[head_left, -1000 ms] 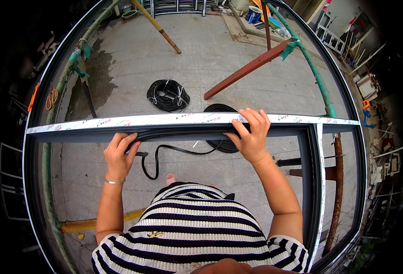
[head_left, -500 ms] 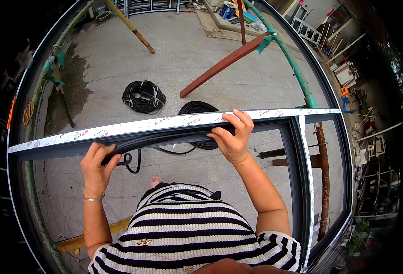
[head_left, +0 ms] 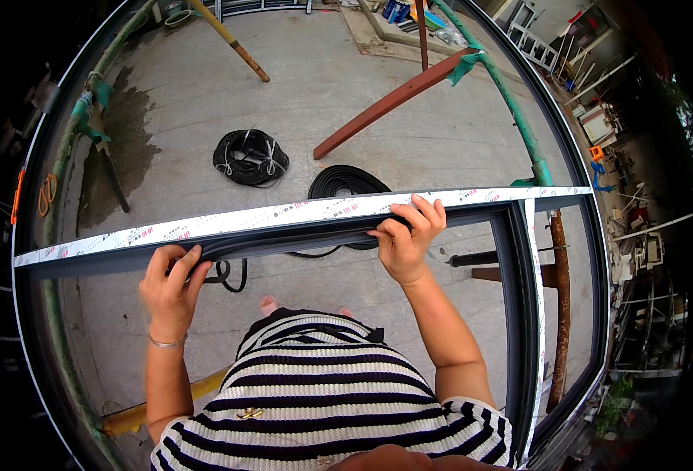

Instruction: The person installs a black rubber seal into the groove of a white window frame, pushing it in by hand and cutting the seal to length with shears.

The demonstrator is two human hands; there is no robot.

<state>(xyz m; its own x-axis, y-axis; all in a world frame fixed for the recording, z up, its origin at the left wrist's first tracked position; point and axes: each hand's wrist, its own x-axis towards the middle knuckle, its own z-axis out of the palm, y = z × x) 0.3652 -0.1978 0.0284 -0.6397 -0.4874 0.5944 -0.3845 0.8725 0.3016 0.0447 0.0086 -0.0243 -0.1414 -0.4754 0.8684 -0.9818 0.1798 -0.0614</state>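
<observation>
A long dark window frame crosses in front of me, its crossbar [head_left: 260, 217] faced with white printed protective film. Along the near inner side of that bar runs a black rubber seal strip [head_left: 291, 237]. My left hand [head_left: 170, 289] is closed on the strip at the bar's left part, thumb and fingers pinched together. Below it a loose end of strip hangs in a curl. Farther right, my right hand [head_left: 411, 245] has its fingers over the bar and its thumb side against the strip. The exact contact under its fingers is hidden.
Beyond the bar lie a loose coil of black strip [head_left: 327, 182] and a tied black bundle [head_left: 250, 157] on the paving. Green pipes [head_left: 525, 133] support the frame at both sides. A red-brown beam [head_left: 393, 104] slants toward the floor. At right stands a second bar [head_left: 530, 314].
The strip, bowed out beside my left hand before, now lies closer along the bar. Both hands remain near the same spots on it. The whole view has shifted slightly.
</observation>
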